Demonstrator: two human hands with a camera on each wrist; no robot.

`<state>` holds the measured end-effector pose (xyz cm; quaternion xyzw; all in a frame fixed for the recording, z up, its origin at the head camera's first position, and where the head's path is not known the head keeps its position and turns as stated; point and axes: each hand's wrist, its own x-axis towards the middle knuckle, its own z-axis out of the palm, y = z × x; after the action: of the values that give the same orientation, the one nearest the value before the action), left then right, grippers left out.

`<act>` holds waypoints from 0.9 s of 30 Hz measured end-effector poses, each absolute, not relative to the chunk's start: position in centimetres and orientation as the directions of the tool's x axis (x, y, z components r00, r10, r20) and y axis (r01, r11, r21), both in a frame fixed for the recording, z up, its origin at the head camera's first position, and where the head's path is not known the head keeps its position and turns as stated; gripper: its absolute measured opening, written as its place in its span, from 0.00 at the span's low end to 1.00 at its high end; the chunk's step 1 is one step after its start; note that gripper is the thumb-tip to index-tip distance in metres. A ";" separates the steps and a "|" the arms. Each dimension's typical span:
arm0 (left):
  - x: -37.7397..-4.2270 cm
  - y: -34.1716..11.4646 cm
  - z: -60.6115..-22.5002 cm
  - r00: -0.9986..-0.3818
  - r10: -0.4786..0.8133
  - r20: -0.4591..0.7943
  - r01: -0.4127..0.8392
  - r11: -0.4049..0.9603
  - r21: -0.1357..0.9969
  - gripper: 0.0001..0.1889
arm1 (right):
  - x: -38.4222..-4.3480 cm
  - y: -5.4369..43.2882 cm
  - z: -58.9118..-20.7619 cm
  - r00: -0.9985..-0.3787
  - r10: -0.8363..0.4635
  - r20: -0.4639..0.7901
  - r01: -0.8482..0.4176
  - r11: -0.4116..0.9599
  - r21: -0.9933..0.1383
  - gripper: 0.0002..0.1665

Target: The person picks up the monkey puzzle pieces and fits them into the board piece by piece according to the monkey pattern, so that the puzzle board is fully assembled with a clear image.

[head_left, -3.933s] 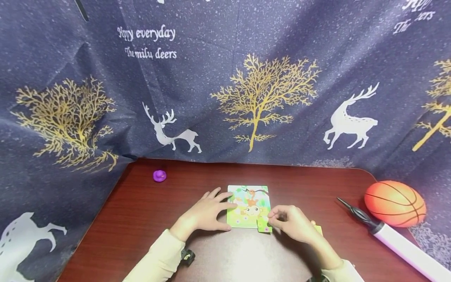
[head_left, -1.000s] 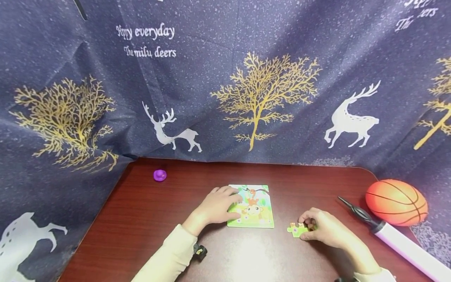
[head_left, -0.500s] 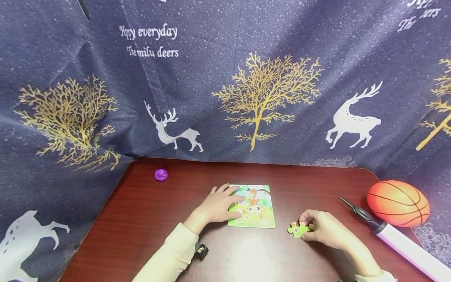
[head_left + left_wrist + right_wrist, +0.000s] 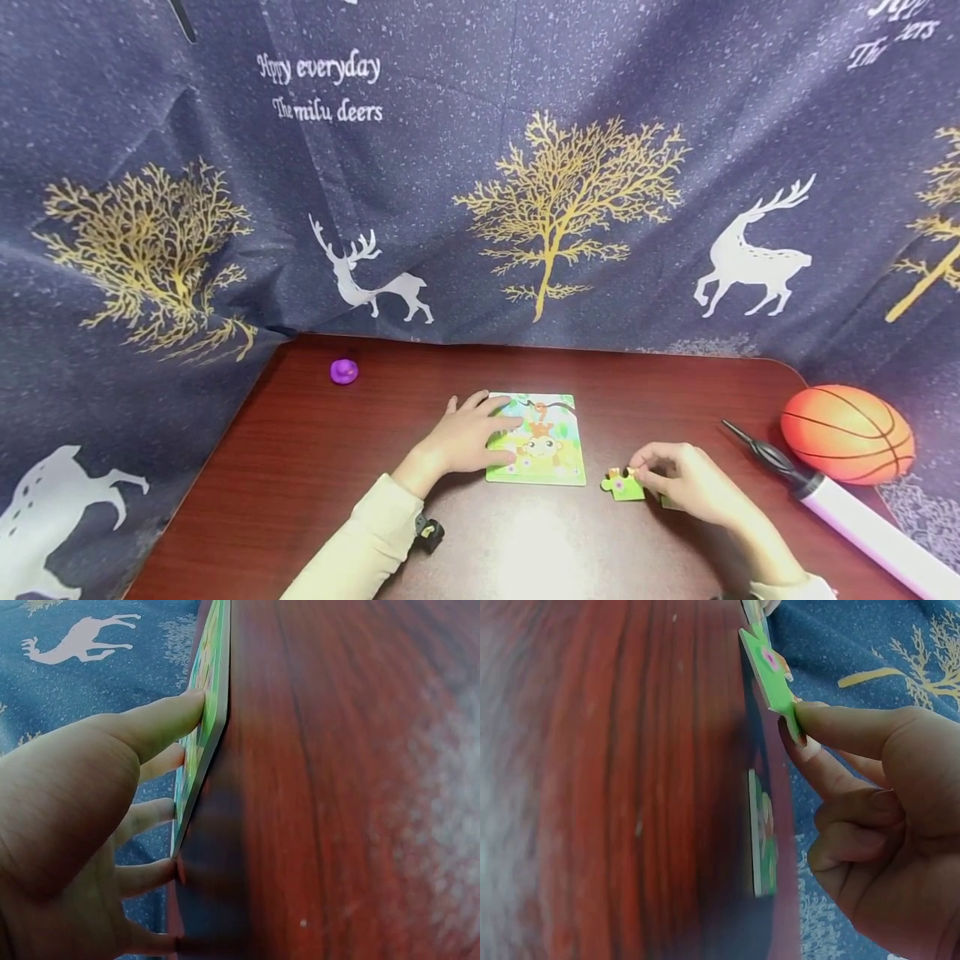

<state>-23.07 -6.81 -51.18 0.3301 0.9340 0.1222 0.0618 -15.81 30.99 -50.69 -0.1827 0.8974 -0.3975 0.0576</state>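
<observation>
A square monkey jigsaw puzzle (image 4: 557,468) lies on the brown table. My left hand (image 4: 463,437) rests along its left side with fingers spread and straight; in the left wrist view the thumb (image 4: 169,720) lies over the edge of the puzzle board (image 4: 217,697). To the right of the board, my right hand (image 4: 692,482) pinches a green puzzle piece (image 4: 624,489) between thumb and fingertips. The right wrist view has this held piece (image 4: 769,675) tilted above the table. Below that hand another puzzle piece (image 4: 760,840) lies on the tabletop, partly hidden in the head view.
A purple hat-shaped thing (image 4: 344,372) sits at the table's back left. At the right lie an orange ball (image 4: 847,433) with black lines and a white hand pump (image 4: 862,521) with a black nozzle. A dark blue printed cloth (image 4: 420,167) hangs behind the table.
Earlier my right hand was at the board's lower right corner with a green piece. It then moved right to loose pieces and now brings one slightly left, uncovering another. The left hand stays on the board.
</observation>
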 end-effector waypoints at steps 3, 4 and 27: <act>-23.1 -6.8 -51.2 -0.780 0.625 -0.041 0.592 0.757 0.276 0.32 | -16.1 30.4 -50.6 -0.930 -0.368 0.026 -0.256 0.593 -0.763 0.03; -23.1 -6.8 -51.2 -0.782 0.622 -0.042 0.590 0.759 0.276 0.32 | -16.2 30.2 -50.6 -0.931 -0.364 0.020 -0.244 0.583 -0.775 0.02; -23.1 -6.7 -51.3 -0.787 0.616 -0.037 0.587 0.766 0.262 0.31 | -18.7 20.5 -51.2 -0.971 -0.237 -0.022 -0.124 0.583 -0.803 0.02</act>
<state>-23.10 -6.66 -51.34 0.3205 0.9378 0.1191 0.0606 -18.70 20.55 -51.19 -0.1019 0.8875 -0.4448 0.0634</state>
